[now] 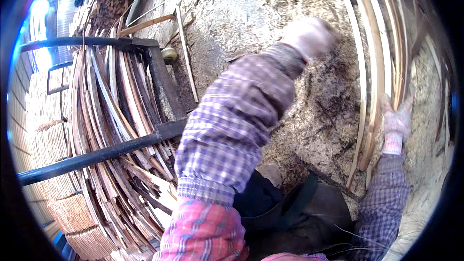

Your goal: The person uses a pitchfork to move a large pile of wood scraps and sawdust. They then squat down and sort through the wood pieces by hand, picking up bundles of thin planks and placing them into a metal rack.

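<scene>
My left hand (311, 38), in a pale work glove, reaches out over the sawdust-covered ground and is smeared by motion. Its fingers cannot be made out, and no held thing shows in it. At the right, my right hand (397, 124), in a whitish glove, is closed around the near end of some thin wood strips (397, 63). These stretch away from me toward the far right. Just left of that hand lie a broader bowed wood strip (374, 67) and a narrow pale strip (361, 87).
On my left, a dark metal rack (96, 160) with crossbars holds a large pile of long wood strips (104, 174). Stacked bundles (46, 140) stand beyond it. Loose strips, one a pale stick (186, 53), lie beside the rack. Sawdust (309, 106) covers the ground.
</scene>
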Demonstrator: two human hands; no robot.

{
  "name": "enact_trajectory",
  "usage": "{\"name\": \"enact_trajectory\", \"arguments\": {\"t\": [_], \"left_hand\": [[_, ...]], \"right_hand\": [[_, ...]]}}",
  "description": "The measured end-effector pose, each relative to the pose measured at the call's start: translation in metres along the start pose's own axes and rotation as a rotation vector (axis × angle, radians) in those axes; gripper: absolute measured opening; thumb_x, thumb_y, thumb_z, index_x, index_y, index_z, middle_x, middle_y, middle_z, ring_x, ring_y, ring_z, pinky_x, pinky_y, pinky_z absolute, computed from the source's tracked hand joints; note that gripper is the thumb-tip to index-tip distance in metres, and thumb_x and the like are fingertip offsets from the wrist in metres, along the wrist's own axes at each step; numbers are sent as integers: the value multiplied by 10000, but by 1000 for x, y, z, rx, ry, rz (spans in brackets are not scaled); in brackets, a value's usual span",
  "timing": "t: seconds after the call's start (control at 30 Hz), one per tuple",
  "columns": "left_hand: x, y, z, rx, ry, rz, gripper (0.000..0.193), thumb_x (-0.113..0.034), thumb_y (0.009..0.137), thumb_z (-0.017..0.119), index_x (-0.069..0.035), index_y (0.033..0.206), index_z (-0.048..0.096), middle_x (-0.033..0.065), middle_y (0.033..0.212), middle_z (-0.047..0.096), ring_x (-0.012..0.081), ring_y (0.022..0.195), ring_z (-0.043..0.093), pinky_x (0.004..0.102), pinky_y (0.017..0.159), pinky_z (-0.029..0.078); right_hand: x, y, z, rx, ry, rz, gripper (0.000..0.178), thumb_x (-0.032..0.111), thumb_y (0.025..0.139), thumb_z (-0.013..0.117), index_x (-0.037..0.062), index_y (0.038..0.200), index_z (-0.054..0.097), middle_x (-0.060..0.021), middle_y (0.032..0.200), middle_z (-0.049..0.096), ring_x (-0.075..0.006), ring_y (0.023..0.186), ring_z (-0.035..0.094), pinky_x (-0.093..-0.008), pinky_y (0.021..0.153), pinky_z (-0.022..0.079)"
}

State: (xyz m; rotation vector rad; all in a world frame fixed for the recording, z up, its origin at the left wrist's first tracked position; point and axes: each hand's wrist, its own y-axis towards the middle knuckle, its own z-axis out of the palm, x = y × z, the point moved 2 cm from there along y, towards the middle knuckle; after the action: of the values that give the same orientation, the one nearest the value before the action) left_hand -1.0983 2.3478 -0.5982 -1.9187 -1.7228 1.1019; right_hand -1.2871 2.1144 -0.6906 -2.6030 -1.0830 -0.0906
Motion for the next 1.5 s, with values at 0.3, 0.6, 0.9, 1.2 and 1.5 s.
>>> {"name": "enact_trajectory", "arguments": {"t": [0.3, 0.6, 0.9, 1.2, 1.5], "left_hand": [[366, -95, -38, -779, -55, -1146, 952, -554, 717, 592, -97, 1382, 88, 223, 1399, 162, 372, 1162, 398, 470, 939, 395], [423, -71, -8, -771, 102, -848, 298, -325, 776, 516, -40, 804, 598, 168, 716, 608, 285, 680, 626, 327, 588, 488], [428, -43, -67, -455, 100, -730, 190, -199, 765, 545, -47, 849, 623, 109, 845, 612, 256, 739, 611, 406, 508, 515], [401, -61, -115, -196, 663, -775, 304, -225, 822, 442, -83, 1029, 612, 169, 1072, 577, 295, 1022, 552, 393, 819, 472], [323, -101, -120, -99, 700, -712, 267, -213, 806, 527, -79, 1018, 619, 128, 1018, 610, 290, 946, 580, 363, 807, 476]], "right_hand": [[-64, 22, 55, 121, 813, -192, 902, 273, 684, 733, 72, 1374, 188, -161, 1347, 330, -252, 1234, 340, -294, 1022, 258], [-54, 26, 44, -65, 407, -278, 919, 274, 684, 731, 29, 1371, 173, -161, 1350, 320, -228, 1227, 330, -283, 1036, 229], [-38, 20, 42, -1, 530, -298, 883, 206, 708, 707, 32, 1375, 155, -150, 1377, 266, -226, 1250, 297, -299, 1035, 245], [15, -7, 2, -65, 144, -209, 980, 438, 675, 705, 31, 1376, 153, -213, 1335, 336, -319, 1209, 375, -345, 994, 310], [29, -12, -11, 22, -19, -82, 1002, 609, 662, 621, 144, 1390, 112, -181, 1331, 359, -346, 1094, 490, -402, 867, 435]]}}
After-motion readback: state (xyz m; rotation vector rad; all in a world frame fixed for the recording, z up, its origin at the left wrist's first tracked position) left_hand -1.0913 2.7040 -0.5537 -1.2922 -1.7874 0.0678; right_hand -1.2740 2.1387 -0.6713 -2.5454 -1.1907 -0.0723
